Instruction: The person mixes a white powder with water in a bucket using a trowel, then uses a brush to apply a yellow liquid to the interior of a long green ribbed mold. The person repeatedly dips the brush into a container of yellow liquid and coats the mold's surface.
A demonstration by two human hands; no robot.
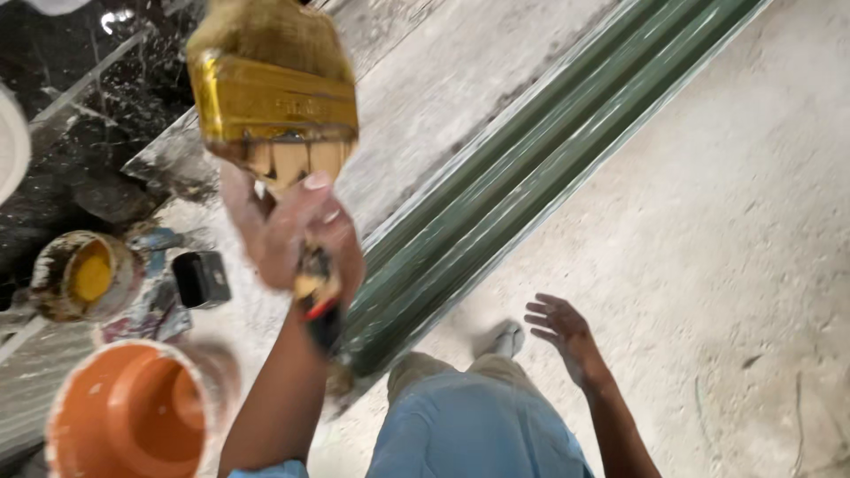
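Far left on the floor [726, 221] there's an orange bucket [133, 412], and all I can see inside is its orange wall and bottom, so I can't tell whether there's any liquid in it. Just above it sits a small open can [84, 274] with yellow paint in it, the rim all crusted with drips. Right beside that can lies a small black box-shaped thing [202, 278], resting on some paint-stained rags or paper. It's too blurry to say more.

Moving over, the left hand [297, 235] is closed around the handle of a wide paintbrush [274, 88], held up close to the camera. The brush has a yellow-stained metal band and its bristles are loaded with mustard-yellow paint. The handle's dark tip with a bit of red sticks out below the fist.

Behind the brush a long green ribbed strip [531, 168] runs diagonally across the concrete, from near the person's knee up to the top right.

Then the right hand [560, 329] is open with its fingers spread, holding nothing, hovering above the floor next to the person's light blue trouser leg [469, 425].
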